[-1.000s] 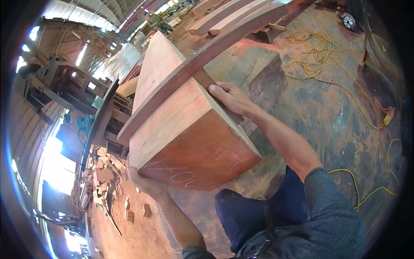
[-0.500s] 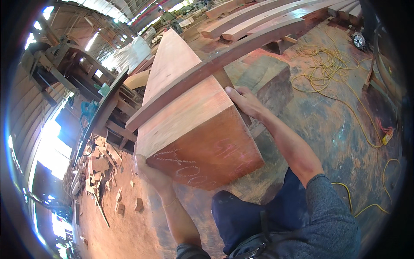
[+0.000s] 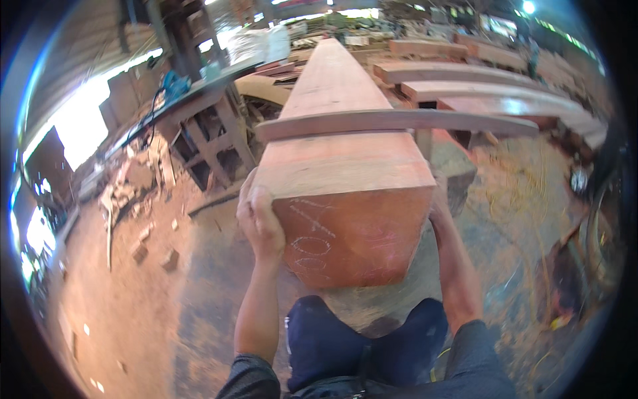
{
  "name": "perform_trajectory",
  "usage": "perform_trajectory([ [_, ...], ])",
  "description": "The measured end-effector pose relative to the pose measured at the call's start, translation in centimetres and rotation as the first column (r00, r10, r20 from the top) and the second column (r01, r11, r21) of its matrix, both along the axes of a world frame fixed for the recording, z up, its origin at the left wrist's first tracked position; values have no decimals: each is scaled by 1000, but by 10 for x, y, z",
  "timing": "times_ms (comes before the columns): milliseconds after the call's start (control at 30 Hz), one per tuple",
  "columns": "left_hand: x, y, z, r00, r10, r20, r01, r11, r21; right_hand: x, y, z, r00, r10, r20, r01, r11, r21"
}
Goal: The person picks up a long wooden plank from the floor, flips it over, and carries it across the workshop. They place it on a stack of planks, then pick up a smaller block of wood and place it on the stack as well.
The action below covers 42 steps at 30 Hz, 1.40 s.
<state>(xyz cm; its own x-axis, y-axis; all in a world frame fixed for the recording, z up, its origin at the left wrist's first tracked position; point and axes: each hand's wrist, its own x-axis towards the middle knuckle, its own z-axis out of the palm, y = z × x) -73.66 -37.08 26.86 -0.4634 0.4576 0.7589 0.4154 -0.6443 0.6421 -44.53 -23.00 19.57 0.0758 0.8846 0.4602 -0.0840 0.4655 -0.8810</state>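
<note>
A large squared wooden beam stretches away in front of me. Its reddish near end carries chalk marks. My left hand grips the left edge near the end's upper corner, fingers curled against the side. On the opposite edge, my right hand holds the right side near the upper corner; its fingers are mostly hidden and blurred. A narrow, slightly curved wooden plank lies across the beam's top, beyond both hands, and sticks out past its right side.
Left of the beam stands a wooden bench with a blue power tool on it. Wood offcuts litter the floor. A wooden block sits beside the beam. Long timbers lie behind at right, near a yellow cord.
My view has swung so the beam now points almost straight ahead. My right hand has moved from beside the plank toward the near corner. My left hand sits higher at its corner.
</note>
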Motion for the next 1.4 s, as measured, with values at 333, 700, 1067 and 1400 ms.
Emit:
perform_trajectory([
  [333, 9, -2, -4, 954, -228, 193, 224, 974, 42, 77, -36, 94, 998, -51, -37, 58, 977, 205],
  [700, 6, 0, -7, 987, -58, 149, 66, 997, -46, 11, -86, 269, 964, -135, 230, 33, 916, 400],
  [1067, -6, -3, -12, 982, -183, 50, 173, 973, 155, -127, -120, 257, 914, 179, 363, -225, 970, 89],
  [1400, 2, -58, 8, 974, -130, -185, 134, 991, 9, -218, -113, 204, 855, 427, 294, -408, 904, -127],
])
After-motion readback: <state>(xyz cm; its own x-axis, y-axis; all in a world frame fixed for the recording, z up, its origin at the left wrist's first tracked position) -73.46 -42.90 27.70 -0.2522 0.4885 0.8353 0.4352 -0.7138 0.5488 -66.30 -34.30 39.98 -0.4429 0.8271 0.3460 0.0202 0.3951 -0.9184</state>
